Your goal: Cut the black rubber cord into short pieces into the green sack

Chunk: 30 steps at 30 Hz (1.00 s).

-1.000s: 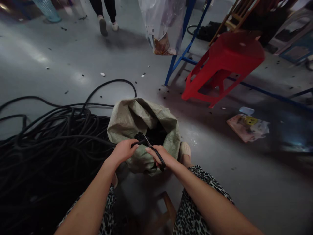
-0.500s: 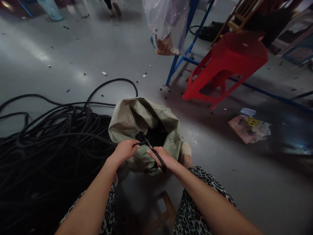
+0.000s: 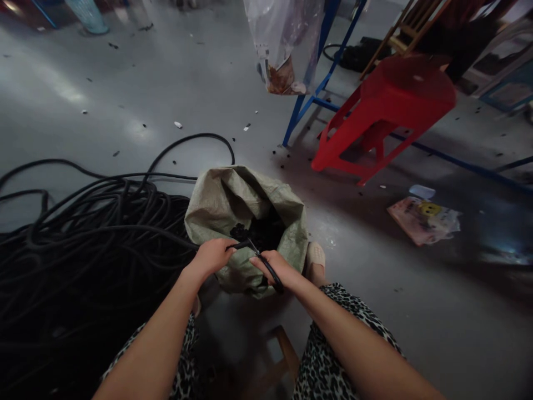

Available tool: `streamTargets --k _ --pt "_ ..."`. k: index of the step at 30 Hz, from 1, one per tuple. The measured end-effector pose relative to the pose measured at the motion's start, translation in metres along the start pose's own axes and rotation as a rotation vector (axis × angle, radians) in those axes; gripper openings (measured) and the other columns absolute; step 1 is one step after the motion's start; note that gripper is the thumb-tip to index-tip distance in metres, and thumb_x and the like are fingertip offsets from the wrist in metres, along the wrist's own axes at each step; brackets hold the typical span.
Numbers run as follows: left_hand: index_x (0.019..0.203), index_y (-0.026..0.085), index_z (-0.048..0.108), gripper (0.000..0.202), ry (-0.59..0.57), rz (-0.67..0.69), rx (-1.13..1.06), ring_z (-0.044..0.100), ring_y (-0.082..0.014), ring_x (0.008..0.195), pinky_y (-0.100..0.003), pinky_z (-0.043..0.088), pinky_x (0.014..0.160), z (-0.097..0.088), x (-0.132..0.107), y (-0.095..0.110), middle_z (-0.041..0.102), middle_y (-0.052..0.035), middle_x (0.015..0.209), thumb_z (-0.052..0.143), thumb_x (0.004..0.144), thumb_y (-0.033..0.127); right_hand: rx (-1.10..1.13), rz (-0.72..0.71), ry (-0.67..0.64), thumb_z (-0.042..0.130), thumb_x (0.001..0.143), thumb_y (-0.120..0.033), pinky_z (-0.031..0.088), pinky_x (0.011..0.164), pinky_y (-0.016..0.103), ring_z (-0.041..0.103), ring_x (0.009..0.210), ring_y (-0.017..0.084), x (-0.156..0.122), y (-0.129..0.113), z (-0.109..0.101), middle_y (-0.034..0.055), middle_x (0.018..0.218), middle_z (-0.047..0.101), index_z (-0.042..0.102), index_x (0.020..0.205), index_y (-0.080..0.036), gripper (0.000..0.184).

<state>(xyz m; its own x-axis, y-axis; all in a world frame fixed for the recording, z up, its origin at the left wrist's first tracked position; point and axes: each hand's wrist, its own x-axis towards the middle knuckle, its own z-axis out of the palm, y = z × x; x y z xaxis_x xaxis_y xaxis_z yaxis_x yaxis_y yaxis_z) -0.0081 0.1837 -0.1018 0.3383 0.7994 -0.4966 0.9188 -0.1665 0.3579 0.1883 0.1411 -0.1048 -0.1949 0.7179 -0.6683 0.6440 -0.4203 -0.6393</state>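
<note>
My left hand (image 3: 214,256) is closed around a black rubber hose or cord (image 3: 239,245), whose short end sticks out past my fingers over the sack. In my right hand (image 3: 272,265) is a pair of scissors (image 3: 270,269) with black handles, its blades at the cord's end. Below both hands stands an open woven sack (image 3: 216,194), pale green, its rim rolled outward. Small black cut pieces (image 3: 264,230) lie inside it. The cord runs left from my hand into a big tangled heap of black cord (image 3: 125,216) on the floor.
A red plastic stool (image 3: 400,94) stands at the right beside a blue metal frame (image 3: 306,103). From the frame hangs a clear plastic bag (image 3: 287,50). A printed plastic package (image 3: 425,219) lies on the floor at the right. Small scraps dot the grey floor.
The scissor blades have drawn together at the cord's end. My hands have hardly moved. At the top, a person's feet have stepped mostly out of view.
</note>
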Motion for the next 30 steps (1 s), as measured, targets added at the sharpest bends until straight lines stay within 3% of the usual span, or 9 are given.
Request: streamTargets --k 7,14,20,30 --pt "0.109 0.023 0.067 0.034 0.055 -0.042 -0.032 0.064 -0.0233 0.1 -0.031 0.047 0.083 -0.0032 0.0002 0.0017 0.071 -0.0066 0.107 0.044 0.087 0.035 0.08 0.021 0.122 0.059 0.084 -0.049 0.033 0.044 0.018 0.049 0.044 0.01 0.0061 0.0044 -0.0039 -0.0019 0.05 0.048 0.058 0.072 -0.013 0.038" --pt "0.116 0.019 0.064 0.039 0.203 -0.017 -0.174 0.062 -0.0228 0.106 -0.031 0.046 0.093 -0.0052 0.0028 -0.0021 0.068 -0.0074 0.115 0.044 0.089 0.038 0.374 -0.015 -0.048 0.051 0.084 -0.061 0.039 0.038 0.019 0.049 0.042 0.009 0.0033 0.0033 -0.0083 -0.0037 0.061 0.049 0.053 0.095 -0.016 0.047" --pt "0.115 0.02 0.065 0.037 0.224 0.021 -0.211 0.063 -0.0217 0.105 -0.03 0.047 0.093 -0.0046 0.0021 -0.0013 0.068 -0.0061 0.116 0.045 0.088 0.038 0.326 -0.075 -0.106 0.055 0.08 -0.064 0.042 0.041 0.018 0.05 0.047 0.008 0.0028 0.0022 -0.0042 -0.0022 0.066 0.052 0.055 0.094 -0.015 0.051" --pt "0.118 0.017 0.064 0.04 0.174 0.018 -0.186 0.061 -0.022 0.11 -0.031 0.045 0.096 -0.0018 0.003 0.0043 0.066 -0.0075 0.119 0.046 0.088 0.036 0.287 -0.061 -0.114 0.055 0.078 -0.068 0.042 0.042 0.02 0.052 0.049 0.01 0.0058 0.0039 -0.0005 -0.0011 0.066 0.054 0.056 0.097 -0.014 0.057"
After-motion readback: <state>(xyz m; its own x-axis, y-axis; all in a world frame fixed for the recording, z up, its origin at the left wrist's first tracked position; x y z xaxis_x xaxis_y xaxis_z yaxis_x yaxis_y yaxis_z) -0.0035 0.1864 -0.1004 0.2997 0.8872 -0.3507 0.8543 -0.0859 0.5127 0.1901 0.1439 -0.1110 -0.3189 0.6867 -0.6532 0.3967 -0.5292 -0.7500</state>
